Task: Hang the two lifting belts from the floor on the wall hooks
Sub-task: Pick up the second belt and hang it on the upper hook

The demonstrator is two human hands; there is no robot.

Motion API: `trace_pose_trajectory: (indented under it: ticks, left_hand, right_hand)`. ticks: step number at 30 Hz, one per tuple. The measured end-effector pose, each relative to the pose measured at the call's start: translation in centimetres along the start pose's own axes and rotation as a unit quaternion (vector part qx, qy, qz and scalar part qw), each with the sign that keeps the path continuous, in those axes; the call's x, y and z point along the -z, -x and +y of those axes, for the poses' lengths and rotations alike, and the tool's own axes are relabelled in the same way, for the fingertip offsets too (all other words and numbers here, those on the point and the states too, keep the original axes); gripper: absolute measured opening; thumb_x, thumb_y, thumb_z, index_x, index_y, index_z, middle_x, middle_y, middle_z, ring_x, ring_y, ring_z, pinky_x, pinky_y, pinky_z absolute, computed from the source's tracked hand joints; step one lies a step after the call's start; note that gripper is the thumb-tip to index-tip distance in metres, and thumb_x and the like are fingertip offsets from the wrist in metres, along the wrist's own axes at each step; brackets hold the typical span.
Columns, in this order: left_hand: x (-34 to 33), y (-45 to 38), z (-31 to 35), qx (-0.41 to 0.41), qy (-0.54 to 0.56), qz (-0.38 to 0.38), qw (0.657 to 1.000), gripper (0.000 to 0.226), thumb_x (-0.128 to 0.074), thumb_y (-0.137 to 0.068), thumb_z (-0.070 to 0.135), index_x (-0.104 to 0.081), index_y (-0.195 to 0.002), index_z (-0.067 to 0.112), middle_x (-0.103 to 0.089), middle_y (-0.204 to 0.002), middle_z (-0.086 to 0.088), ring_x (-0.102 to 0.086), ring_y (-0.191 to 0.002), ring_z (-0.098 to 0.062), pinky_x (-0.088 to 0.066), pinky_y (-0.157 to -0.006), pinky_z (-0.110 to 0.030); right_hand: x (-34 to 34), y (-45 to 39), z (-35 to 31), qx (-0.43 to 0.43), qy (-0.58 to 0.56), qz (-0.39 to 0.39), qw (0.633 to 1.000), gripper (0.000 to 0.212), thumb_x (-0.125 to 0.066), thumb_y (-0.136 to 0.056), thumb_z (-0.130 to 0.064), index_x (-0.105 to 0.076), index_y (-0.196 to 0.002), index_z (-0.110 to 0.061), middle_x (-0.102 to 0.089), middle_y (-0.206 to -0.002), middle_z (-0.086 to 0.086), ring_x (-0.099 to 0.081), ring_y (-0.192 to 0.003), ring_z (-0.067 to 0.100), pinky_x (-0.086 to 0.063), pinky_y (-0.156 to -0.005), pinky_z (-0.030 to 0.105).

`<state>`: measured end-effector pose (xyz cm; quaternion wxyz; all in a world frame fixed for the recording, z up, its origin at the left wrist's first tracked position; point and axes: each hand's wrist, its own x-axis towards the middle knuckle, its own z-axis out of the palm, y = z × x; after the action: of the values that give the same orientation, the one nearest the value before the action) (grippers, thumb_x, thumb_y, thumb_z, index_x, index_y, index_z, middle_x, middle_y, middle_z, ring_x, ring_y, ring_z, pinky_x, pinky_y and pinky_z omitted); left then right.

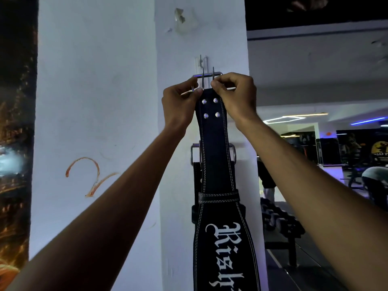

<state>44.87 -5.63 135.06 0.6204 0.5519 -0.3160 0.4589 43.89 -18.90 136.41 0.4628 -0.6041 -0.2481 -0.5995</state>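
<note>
A black lifting belt [216, 164] with white lettering hangs straight down in front of the white pillar. Its steel buckle [206, 75] with two prongs sits just below the upper wall hook [202, 61]. My left hand [180, 103] pinches the buckle's left side and my right hand [236, 97] pinches its right side. Behind this belt, a second black belt [197, 175] hangs lower on the pillar by its own buckle [194, 153]; the lower hook is hidden.
The white pillar [201, 28] has a broken patch near its top. Left of it is a white wall with an orange scribble [92, 177]. To the right, a dumbbell rack [279, 223] stands low, with gym equipment and a bent-over person [375, 181] farther back.
</note>
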Motion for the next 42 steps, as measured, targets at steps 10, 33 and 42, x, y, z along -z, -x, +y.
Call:
trace_pose_trajectory:
  ticks: [10, 33, 42]
  left_hand:
    - [0.4, -3.4, -1.5, 0.068, -0.033, -0.059, 0.995, 0.033, -0.072, -0.09, 0.006, -0.069, -0.122, 0.0, -0.069, -0.086, -0.007, -0.068, -0.078, -0.018, -0.064, -0.071, -0.031]
    - [-0.8, -1.3, -1.5, 0.153, -0.029, 0.039, 0.987, 0.022, -0.079, -0.063, 0.04, -0.068, -0.069, 0.021, -0.07, -0.07, 0.002, -0.07, -0.072, -0.021, -0.062, -0.088, -0.051]
    - [0.9, 2.6, -2.5, 0.107, -0.019, -0.02, 0.994, 0.042, -0.074, -0.083, 0.04, -0.069, -0.119, 0.02, -0.074, -0.114, 0.0, -0.073, -0.104, -0.019, -0.061, -0.093, -0.046]
  right_hand:
    - [-2.2, -1.8, 2.3, -0.054, 0.002, -0.002, 0.999, 0.011, -0.075, -0.08, -0.027, -0.077, -0.083, -0.016, -0.072, -0.076, -0.005, -0.065, -0.072, 0.007, -0.052, -0.07, 0.023]
    - [-2.2, 0.2, 1.2, -0.18, -0.022, 0.016, 0.983, 0.052, -0.077, -0.067, -0.037, -0.046, -0.106, -0.023, -0.065, -0.085, -0.003, -0.067, -0.085, 0.02, -0.057, -0.081, 0.043]
    - [-1.1, 4.8, 2.6, -0.071, -0.032, 0.046, 0.996, 0.034, -0.07, -0.083, -0.028, -0.057, -0.114, -0.02, -0.061, -0.114, 0.003, -0.063, -0.083, 0.006, -0.054, -0.077, 0.024]
